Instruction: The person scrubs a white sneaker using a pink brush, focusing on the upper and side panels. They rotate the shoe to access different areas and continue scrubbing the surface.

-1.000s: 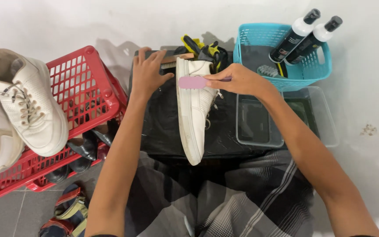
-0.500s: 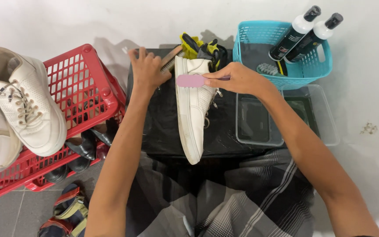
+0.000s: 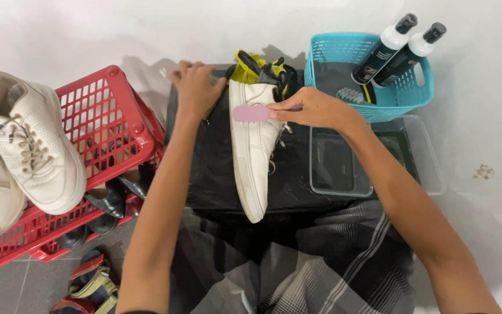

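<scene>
The white shoe lies on its side on the black mat, its sole edge looking dirty, while the right hand pinches a pink brush at its three o'clock side, and the left hand curls round something at eleven o'clock.
</scene>
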